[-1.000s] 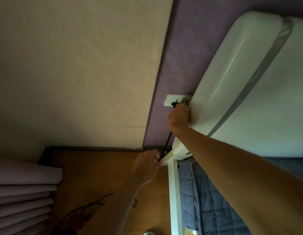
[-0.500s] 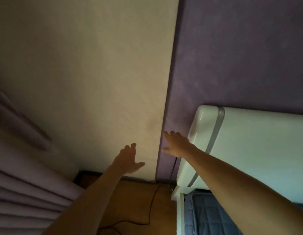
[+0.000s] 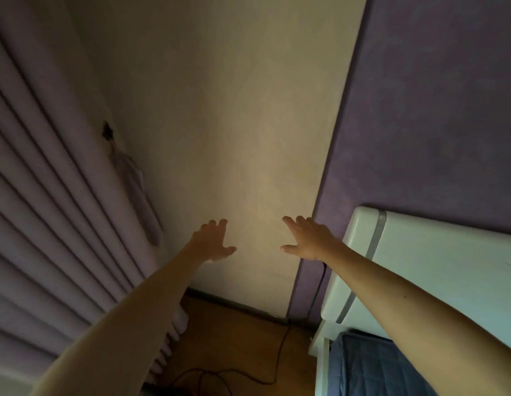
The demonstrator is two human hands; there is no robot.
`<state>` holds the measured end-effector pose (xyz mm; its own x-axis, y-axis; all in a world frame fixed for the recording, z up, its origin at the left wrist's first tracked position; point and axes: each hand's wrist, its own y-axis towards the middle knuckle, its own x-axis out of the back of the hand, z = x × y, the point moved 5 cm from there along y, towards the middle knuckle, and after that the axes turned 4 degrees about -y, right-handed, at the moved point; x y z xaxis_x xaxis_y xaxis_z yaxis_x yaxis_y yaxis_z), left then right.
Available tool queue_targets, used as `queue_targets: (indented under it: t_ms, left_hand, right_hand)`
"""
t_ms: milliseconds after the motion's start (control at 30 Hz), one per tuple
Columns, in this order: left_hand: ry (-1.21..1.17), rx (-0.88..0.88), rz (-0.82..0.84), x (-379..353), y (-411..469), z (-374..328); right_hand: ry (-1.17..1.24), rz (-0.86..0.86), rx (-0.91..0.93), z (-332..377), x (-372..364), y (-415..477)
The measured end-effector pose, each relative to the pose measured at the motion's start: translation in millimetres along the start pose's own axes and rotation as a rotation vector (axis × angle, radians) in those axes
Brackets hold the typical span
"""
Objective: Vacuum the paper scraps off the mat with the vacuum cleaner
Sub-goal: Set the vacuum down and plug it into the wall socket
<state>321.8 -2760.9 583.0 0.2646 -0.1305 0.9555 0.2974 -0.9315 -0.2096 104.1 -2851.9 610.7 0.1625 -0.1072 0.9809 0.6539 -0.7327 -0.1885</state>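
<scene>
Clearly our left hand (image 3: 212, 244) and right hand (image 3: 308, 238) hang spread and empty, the cord (image 3: 278, 364) trailing floorward below them, nearer the left.

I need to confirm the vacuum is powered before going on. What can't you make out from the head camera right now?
- Wall outlet and plug: hidden, behind the white headboard.
- Black cord: runs up the wall corner, then vanishes behind the right hand; its floor end is cut off by the bottom edge.
- Vacuum cleaner, mat, paper scraps: out of frame.
- Left hand: motion-blurred; open, holding nothing.
</scene>
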Motion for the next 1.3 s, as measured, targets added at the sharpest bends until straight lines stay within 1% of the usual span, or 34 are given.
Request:
queue_targets:
  t_ms: [133, 267, 467, 633, 800, 933, 1167, 1300]
  left_hand:
    - [0.045, 0.018, -0.026, 18.8, -42.4, 29.4]
    - [0.081, 0.006, -0.045, 33.0, -84.8, 62.3]
    - [0.041, -0.086, -0.141, 34.0, -162.3, 100.6]
    - [0.050, -0.108, -0.099, 25.5, -218.7, 114.4]
    - [0.022, -0.131, -0.080, 13.0, -262.9, 115.1]
    - [0.025, -0.150, -0.045, -10.8, -283.3, 116.3]
    - [0.020, -0.180, 0.012, -62.5, -301.5, 117.1]
    - [0.020, -0.164, 0.032, -91.0, -308.2, 118.0]
  right_hand:
    - [-0.009, -0.053, 0.020, 38.0, 22.9, -22.7]
    - [-0.024, -0.076, -0.012, 70.8, 35.5, -55.5]
    - [-0.066, -0.072, -0.066, 126.0, 23.1, -119.5]
    - [-0.065, -0.073, -0.070, 161.1, 7.7, -169.2]
    - [-0.079, -0.021, -0.100, 171.9, -8.1, -206.8]
    - [-0.091, 0.025, -0.121, 177.8, -26.5, -228.8]
    - [-0.051, 0.102, -0.121, 185.9, -80.0, -259.1]
    - [-0.035, 0.153, -0.122, 188.8, -115.0, -270.3]
